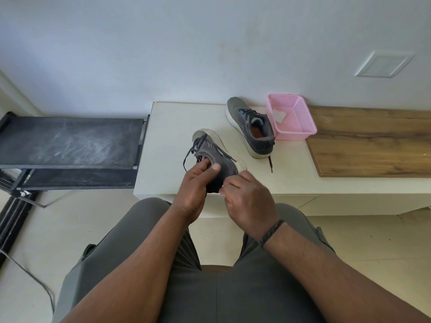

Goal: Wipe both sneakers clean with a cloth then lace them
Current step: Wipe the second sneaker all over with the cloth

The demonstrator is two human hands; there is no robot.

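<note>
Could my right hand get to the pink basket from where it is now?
Probably yes. The right hand grips the near sneaker's heel; the pink basket lies farther right, beside the second sneaker. Nothing blocks the way, but it must let go first.

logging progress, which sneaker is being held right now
The near sneaker, tipped on its side at the table's front edge, gripped by both hands; the other stands untouched beside the pink basket.
</note>
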